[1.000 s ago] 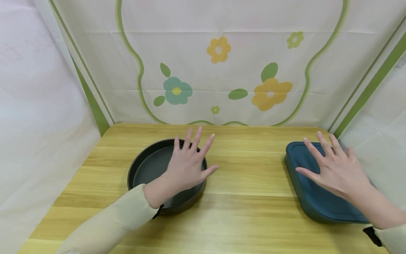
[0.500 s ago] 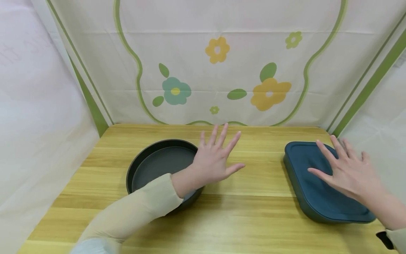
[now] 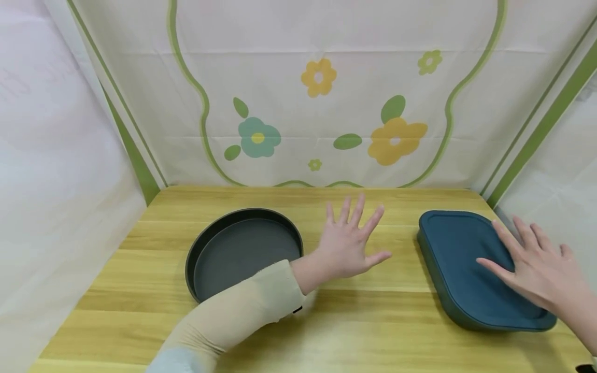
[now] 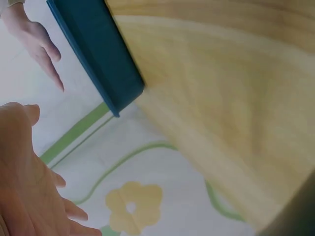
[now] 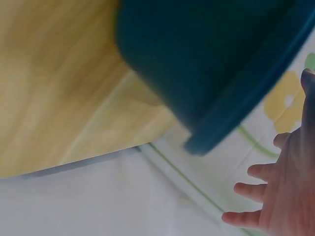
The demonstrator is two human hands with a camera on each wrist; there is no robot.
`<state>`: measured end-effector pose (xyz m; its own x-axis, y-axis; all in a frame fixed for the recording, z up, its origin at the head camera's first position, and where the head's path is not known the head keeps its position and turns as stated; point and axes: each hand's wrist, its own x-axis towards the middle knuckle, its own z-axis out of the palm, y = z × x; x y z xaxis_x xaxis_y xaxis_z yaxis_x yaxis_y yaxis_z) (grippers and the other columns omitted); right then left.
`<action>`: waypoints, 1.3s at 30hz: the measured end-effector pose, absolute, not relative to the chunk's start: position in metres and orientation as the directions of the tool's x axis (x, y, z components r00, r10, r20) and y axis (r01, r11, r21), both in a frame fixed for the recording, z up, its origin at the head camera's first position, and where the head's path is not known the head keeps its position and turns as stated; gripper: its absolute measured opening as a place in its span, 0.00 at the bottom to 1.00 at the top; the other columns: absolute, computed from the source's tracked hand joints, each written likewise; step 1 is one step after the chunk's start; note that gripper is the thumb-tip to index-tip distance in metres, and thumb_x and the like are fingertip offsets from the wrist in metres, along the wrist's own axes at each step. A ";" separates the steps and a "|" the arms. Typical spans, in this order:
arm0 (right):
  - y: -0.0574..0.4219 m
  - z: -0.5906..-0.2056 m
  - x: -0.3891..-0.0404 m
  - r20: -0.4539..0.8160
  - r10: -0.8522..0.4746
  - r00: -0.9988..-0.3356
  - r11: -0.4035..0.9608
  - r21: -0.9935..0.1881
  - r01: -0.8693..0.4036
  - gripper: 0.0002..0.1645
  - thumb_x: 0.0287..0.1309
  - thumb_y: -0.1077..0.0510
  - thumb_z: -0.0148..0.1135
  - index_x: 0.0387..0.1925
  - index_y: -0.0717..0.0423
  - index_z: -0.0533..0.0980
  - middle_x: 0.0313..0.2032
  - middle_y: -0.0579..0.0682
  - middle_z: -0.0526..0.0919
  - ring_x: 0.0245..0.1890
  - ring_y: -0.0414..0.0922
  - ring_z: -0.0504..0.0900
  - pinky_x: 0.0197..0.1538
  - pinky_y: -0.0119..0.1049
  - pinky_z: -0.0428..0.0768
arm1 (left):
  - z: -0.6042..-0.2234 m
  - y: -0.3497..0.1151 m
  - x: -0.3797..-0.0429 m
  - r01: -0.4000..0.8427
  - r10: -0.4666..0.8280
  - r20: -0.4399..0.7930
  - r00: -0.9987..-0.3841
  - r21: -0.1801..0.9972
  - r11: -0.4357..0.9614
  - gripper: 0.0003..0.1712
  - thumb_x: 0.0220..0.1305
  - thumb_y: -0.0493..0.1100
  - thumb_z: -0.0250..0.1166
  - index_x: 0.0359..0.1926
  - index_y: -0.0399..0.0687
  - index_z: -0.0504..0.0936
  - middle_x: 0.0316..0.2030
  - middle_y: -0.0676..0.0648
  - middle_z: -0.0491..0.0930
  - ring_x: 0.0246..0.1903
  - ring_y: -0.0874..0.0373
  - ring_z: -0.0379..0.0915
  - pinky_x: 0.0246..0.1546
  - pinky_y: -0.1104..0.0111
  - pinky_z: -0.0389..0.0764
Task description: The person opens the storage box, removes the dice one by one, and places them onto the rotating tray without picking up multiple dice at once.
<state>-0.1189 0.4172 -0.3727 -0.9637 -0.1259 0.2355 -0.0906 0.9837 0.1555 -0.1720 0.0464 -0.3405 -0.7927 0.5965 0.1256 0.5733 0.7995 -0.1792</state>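
My left hand (image 3: 345, 246) hovers over the table just right of a round black pan (image 3: 242, 254), its fingers spread and holding nothing. The left sleeve crosses over the pan's front right part and hides some of its rim. A dark blue rectangular box with a lid (image 3: 471, 269) lies on the table at the right. Above its right side is my right hand (image 3: 541, 269), fingers spread, with nothing in it. In the right wrist view the box's side (image 5: 187, 59) looms close, and the right hand (image 5: 290, 182) is apart from it. The left wrist view shows both hands away from the box (image 4: 103, 54).
A light wood table (image 3: 364, 321) carries the pan and the box. Behind it hangs a white cloth (image 3: 289, 103) printed with flowers and green lines. White cloth sides (image 3: 70, 181) close in the left and the right.
My left hand has moved right, from over the pan to beyond its right rim. The right hand has shifted right and slightly toward me over the box. Pan and box stay put.
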 end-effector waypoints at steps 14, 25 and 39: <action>0.450 -0.396 -0.110 0.166 -0.014 -0.986 1.000 0.014 -0.012 0.61 0.60 0.30 0.55 0.77 0.50 0.33 0.69 0.75 0.43 0.60 0.76 0.53 0.48 0.75 0.54 | -0.375 0.098 -0.167 0.571 0.567 0.069 -0.821 0.072 0.818 0.51 0.59 0.82 0.28 0.76 0.69 0.29 0.76 0.44 0.34 0.73 0.43 0.36 0.65 0.42 0.48; 0.460 -0.395 -0.112 -0.010 -0.020 -1.000 0.973 -0.230 -0.017 0.54 0.69 0.37 0.50 0.76 0.56 0.32 0.62 0.83 0.51 0.54 0.80 0.56 0.48 0.69 0.57 | -0.390 0.139 -0.152 0.514 0.545 -0.015 -0.839 0.310 0.800 0.51 0.57 0.84 0.32 0.75 0.73 0.28 0.75 0.50 0.46 0.72 0.52 0.47 0.64 0.44 0.55; 0.464 -0.407 -0.109 -0.016 -0.020 -1.000 0.923 -0.383 -0.013 0.46 0.73 0.44 0.47 0.75 0.62 0.38 0.56 0.87 0.58 0.48 0.81 0.64 0.41 0.65 0.65 | -0.397 0.169 -0.145 0.455 0.589 -0.146 -0.795 0.499 0.738 0.50 0.60 0.80 0.42 0.74 0.75 0.30 0.72 0.61 0.50 0.67 0.68 0.55 0.60 0.60 0.66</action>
